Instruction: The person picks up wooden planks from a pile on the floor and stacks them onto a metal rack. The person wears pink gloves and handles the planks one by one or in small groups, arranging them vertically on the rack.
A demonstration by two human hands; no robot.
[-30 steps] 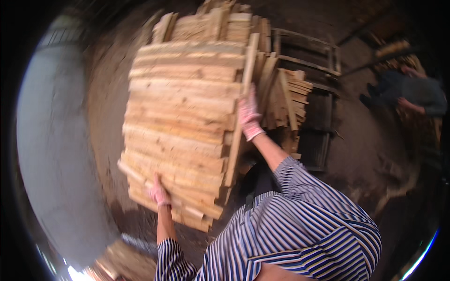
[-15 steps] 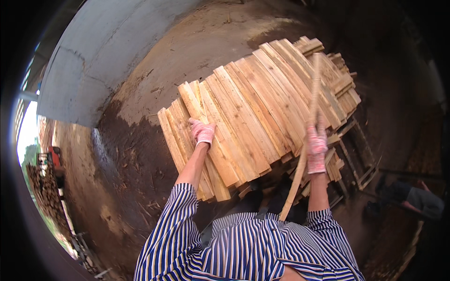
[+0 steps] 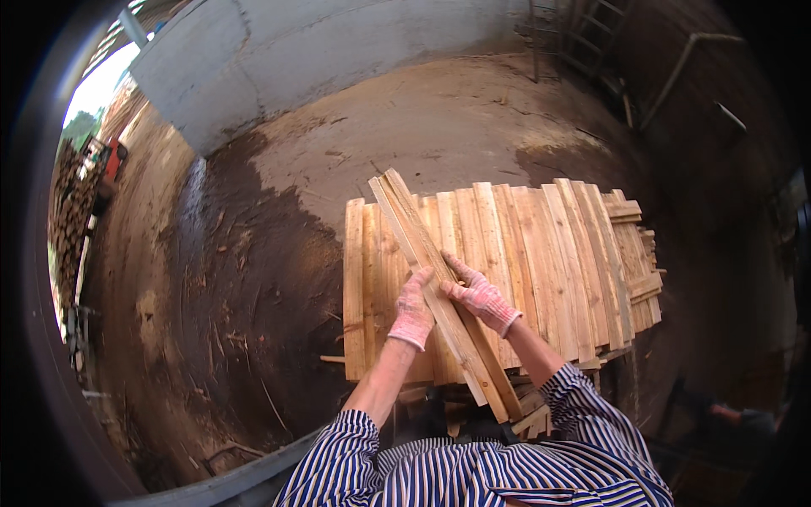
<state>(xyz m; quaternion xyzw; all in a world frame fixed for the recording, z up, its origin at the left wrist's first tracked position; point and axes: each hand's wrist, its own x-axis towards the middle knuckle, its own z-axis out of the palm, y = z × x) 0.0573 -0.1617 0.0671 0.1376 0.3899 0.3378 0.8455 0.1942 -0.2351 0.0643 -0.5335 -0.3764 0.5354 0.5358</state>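
Observation:
Both my hands, in pink-and-white knit gloves, grip a small bundle of narrow wooden boards, which slants over the left part of a board stack. My left hand is closed around its left side. My right hand clasps the right side a little farther along, its thumb and fingers round the edge. Beneath lies the stack of planks, set side by side in a broad layer with uneven ends. The held bundle hides some planks under it.
Shorter pieces lie crosswise at the stack's right end. A grey concrete wall stands beyond the dirt floor. Far left are a red vehicle and a log pile. A metal rail curves at lower left.
My right hand no longer holds a long thin strip upright; it has moved left onto the bundle. My left hand, which rested on a plank, now grips lifted boards. The view has shifted.

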